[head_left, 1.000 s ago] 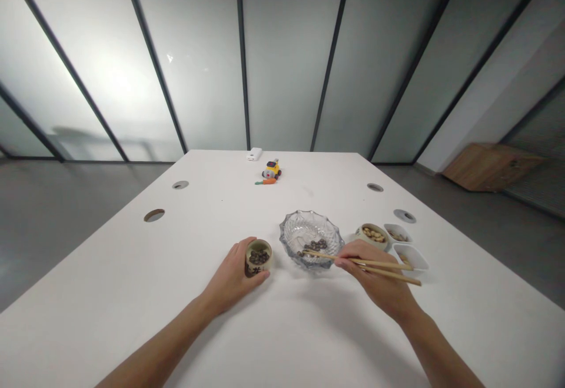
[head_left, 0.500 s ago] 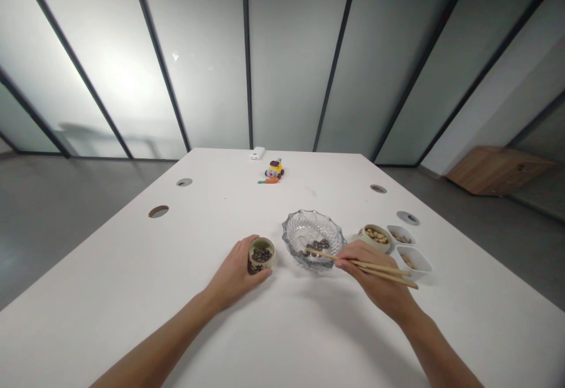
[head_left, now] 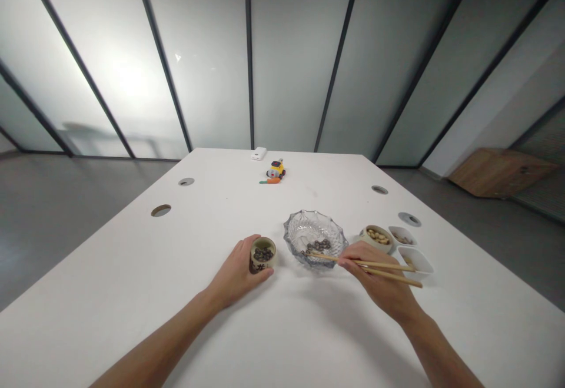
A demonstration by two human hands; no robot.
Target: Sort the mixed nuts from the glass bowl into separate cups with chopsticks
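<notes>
My left hand (head_left: 241, 267) is wrapped round a small ceramic cup (head_left: 264, 265) with dark characters on its side, standing on the white table. Dark round beans (head_left: 263, 254) lie inside the cup. Just to its right is a scalloped clear glass bowl (head_left: 295, 223) with more dark beans (head_left: 320, 245) at its bottom. My right hand (head_left: 373, 267) grips a pair of wooden chopsticks (head_left: 391, 271), whose tips reach into the bowl among the beans. Whether a bean is pinched between the tips is too small to tell.
Beyond my right hand stand a ceramic cup of pale nuts (head_left: 378, 237) and two white dishes (head_left: 426, 264) with small contents. Farther back are a yellow toy vehicle (head_left: 276, 168), an orange toy carrot (head_left: 272, 181) and a white box (head_left: 259, 153). Round holes (head_left: 161, 211) pierce the table (head_left: 212, 182).
The rear ends of the chopsticks have spread slightly farther apart, with the tips still in the bowl. The whole view has shifted a little; my left hand keeps its hold on the cup.
</notes>
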